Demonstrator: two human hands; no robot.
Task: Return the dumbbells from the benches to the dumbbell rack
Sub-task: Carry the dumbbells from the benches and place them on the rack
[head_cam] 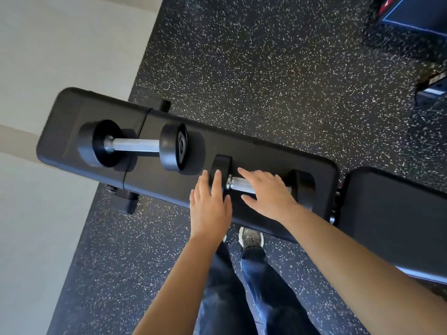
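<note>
The fingers (251, 176) of the right hand (268, 194) are lying spread and unclenched over the steel handle of the smaller dumbbell (261, 183), the thumb reaching under toward the near side of the bar; they are draping the handle rather than closing round it. The fingers of the left hand (209, 206) are also lying straight and released, their tips resting against the left black head of that same dumbbell. Both bare forearms are running down to the lower edge of the frame.

The smaller dumbbell is lying on its side at the centre of the frame, on the right-hand part of the black padded bench (242, 151), near its lower edge. The larger dumbbell (133, 146) is sitting on the same bench toward the centre left, well apart from the hands, its chrome bar bridging the seam between the two pads.

A second black pad (391, 213) is showing at the right edge. Below the bench, dark trousers (242, 298) and a grey shoe (251, 239) are standing on the speckled rubber floor (278, 68). A pale wall (60, 44) is filling the upper left.
</note>
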